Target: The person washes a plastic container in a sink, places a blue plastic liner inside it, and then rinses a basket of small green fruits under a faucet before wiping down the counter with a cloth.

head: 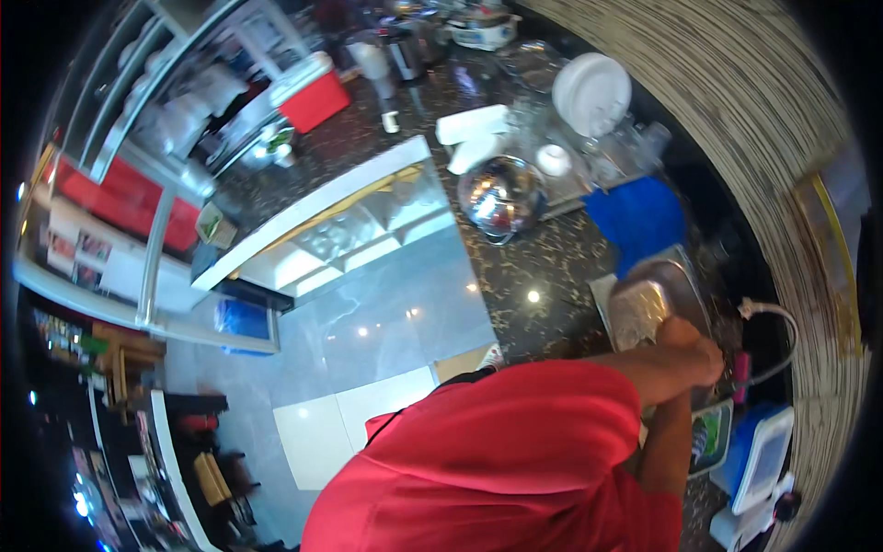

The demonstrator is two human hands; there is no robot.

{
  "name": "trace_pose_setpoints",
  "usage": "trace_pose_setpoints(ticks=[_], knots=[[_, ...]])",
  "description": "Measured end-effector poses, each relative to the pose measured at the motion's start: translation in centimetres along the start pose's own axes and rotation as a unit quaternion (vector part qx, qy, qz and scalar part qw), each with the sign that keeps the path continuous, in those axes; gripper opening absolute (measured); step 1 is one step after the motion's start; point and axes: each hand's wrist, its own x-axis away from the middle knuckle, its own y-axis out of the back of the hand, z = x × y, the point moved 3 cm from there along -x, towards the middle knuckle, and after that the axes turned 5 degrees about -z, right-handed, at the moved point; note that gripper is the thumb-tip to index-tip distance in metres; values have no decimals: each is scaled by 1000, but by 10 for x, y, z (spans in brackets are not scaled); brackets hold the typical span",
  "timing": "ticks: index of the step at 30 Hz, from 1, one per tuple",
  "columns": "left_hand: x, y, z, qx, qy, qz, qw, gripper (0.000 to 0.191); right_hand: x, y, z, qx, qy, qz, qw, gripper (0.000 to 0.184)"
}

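Observation:
My two bare hands are close together over a stainless steel sink (670, 281), their forearms crossing. My left hand (705, 362) lies at the right forearm or wrist, near the sink's wall side. My right hand (679, 332) comes out beyond the left forearm, above the basin. Blur and overlap hide the fingers of both, and no held object can be made out. A curved grey tap (790, 331) with a pink part (741, 377) stands beside them. Against the sink's far left end a blue cloth (641, 215) is spread.
A shiny metal bowl (501, 196), a stack of white plates (592, 93) and clear glasses (624, 148) stand along the dark counter (545, 272). A tub with a scrubber (710, 438) and a blue-and-white container (762, 455) sit right of the sink. Striped wall panelling (748, 138) runs behind.

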Motion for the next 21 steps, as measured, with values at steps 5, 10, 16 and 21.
trace_pose_setpoints(ticks=[5,10,16,21], knots=[[-14,-6,-19,-247,56,-77,964,33,9,-19,-29,-38,-7,-37,999,22],[-11,-25,-21,-573,263,-293,719,37,28,-28,-26,-79,6,-64,995,25],[-33,-53,-81,-741,559,-317,193,49,71,-17,19,-204,161,-150,954,30],[-114,-193,-62,-567,486,-479,462,68,105,-27,-76,-761,-109,-393,504,60]])
